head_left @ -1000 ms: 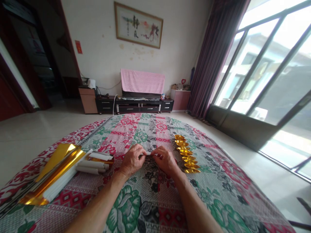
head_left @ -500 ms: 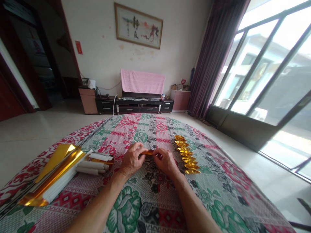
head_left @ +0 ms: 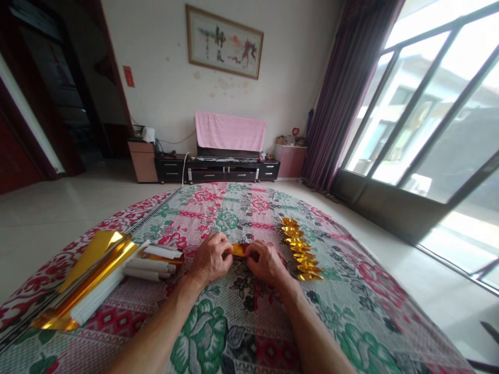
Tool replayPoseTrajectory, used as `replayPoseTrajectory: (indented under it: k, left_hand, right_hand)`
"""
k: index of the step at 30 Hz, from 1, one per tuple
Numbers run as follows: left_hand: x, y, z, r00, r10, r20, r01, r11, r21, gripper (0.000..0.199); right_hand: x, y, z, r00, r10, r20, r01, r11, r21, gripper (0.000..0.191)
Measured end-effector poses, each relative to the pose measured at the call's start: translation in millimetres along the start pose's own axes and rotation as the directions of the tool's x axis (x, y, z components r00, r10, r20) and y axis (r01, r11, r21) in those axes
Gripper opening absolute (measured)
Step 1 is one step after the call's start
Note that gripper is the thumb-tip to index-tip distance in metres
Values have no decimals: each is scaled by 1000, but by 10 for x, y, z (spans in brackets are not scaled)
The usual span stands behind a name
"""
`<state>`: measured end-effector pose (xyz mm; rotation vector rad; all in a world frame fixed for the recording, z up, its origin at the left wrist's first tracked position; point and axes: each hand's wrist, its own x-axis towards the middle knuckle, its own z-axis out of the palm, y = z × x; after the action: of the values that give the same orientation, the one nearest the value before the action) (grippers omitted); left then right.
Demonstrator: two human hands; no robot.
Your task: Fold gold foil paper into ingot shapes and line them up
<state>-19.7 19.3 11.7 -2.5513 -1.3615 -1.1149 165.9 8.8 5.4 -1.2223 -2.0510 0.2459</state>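
Observation:
Between my two hands a small piece of gold foil paper (head_left: 239, 250) is held just above the patterned tablecloth. My left hand (head_left: 212, 258) pinches its left end, and my right hand (head_left: 265, 261) grips its right end with curled fingers. To the right of my right hand, several folded gold foil pieces (head_left: 303, 254) with pointed ends lie in a column. On the left lie a stack of gold and white sheets (head_left: 93, 283) and, beside it, some rolled white and gold papers (head_left: 154, 263).
The round table's floral cloth (head_left: 202, 337) spreads under everything. Beyond it stand a low black cabinet (head_left: 222, 170) and a screen draped with a pink towel (head_left: 230, 131). A purple curtain (head_left: 346, 88) and large windows are on the right.
More of the gold foil's flat face now shows between my fingers, and my hands have tilted it slightly. The view has shifted a little.

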Motion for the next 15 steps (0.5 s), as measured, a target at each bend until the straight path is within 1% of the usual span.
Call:
replayPoseTrajectory:
  k: [3,5,7,9,12,15]
  left_hand:
    - [13,60,-62,999,32,-24,-32,999,19,16]
    - [11,92,-81,998,59,13,-59,998,32,17]
    - [-2,94,-70,994,79,74,-81,996,30,14]
    - [-22,63,-36,992,65,111,-66,998,10,12]
    - [-43,-7,18,992,33,124,-29,999,-41,12]
    - [-44,-59,39,991,20,135,-7,996,-94,13]
  right_hand:
    - [-2,0,0,1000,-1,8,1,1000,-12,16]
    - [-3,4,4,1000,-4,9,4,1000,-21,15]
    - [-4,12,10,1000,0,9,0,1000,-20,16]
    - [-3,18,13,1000,9,10,-9,1000,-12,16]
    - [-1,14,1,1000,16,23,-16,1000,-3,17]
    - [4,-3,-23,999,-3,51,2,1000,6,17]
